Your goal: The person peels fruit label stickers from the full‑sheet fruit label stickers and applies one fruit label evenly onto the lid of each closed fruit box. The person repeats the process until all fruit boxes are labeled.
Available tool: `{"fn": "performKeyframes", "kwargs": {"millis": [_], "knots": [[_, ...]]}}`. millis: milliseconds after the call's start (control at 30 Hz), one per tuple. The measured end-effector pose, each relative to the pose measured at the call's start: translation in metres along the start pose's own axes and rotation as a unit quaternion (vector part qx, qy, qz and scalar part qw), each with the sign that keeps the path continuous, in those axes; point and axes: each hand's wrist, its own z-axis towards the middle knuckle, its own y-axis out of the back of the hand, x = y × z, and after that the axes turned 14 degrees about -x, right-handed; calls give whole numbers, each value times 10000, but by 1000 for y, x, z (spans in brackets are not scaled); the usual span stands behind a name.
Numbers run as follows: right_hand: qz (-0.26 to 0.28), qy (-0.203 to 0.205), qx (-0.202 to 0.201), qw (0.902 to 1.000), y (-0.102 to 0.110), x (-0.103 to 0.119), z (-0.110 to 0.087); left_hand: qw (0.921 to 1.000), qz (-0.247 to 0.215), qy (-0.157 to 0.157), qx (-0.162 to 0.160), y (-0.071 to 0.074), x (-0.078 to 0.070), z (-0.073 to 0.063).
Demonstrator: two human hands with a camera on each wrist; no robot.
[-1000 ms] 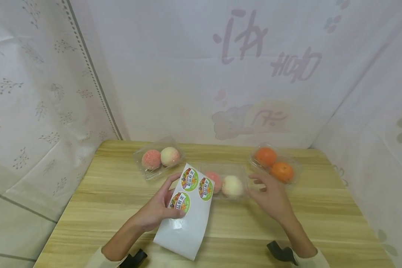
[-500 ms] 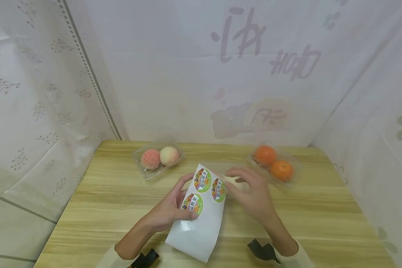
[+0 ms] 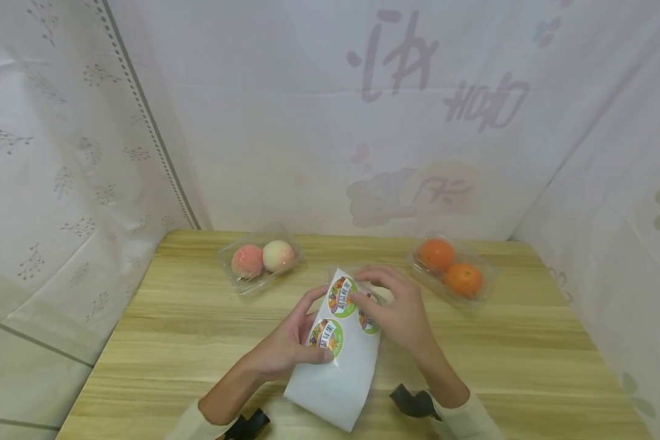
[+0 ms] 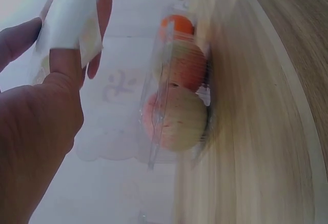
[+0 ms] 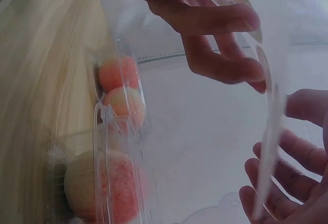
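Note:
My left hand (image 3: 283, 348) grips a sheet of round fruit stickers (image 3: 332, 388), thumb on its front and fingers behind. Three stickers with green and white print show on the white backing. My right hand (image 3: 398, 311) touches the upper sticker (image 3: 341, 297), its thumb and index fingertip apart at the sticker's right side; another sticker lies partly hidden under that hand. In the right wrist view, the bent right fingers (image 5: 225, 70) meet the sheet's face. Behind the sheet, a clear clamshell box with two peach-like fruits (image 4: 177, 116) is mostly hidden in the head view.
At the back left of the wooden table (image 3: 198, 342) stands a clear box with a pink and a cream fruit (image 3: 263, 260). Another box with two orange fruits (image 3: 451, 266) sits at the back right. Patterned cloth (image 3: 286, 122) hangs around the table.
Both hands have moved: the left carried the sticker sheet rightward, over the middle box. My right hand came leftward from beside that box, and its fingertips now touch the upper sticker.

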Motion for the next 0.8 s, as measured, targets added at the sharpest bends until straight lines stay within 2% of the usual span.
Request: {"fn": "performKeyframes", "kwargs": {"millis": [200, 533, 800], "knots": [[64, 10, -33, 10000, -2, 2, 1, 10000, 79, -15, -6, -2, -1, 1], [258, -281, 17, 9993, -4, 5, 0, 9999, 96, -63, 28, -1, 1, 3], [348, -342, 33, 9988, -3, 9, 0, 9998, -83, -51, 157, -2, 0, 7]]}}
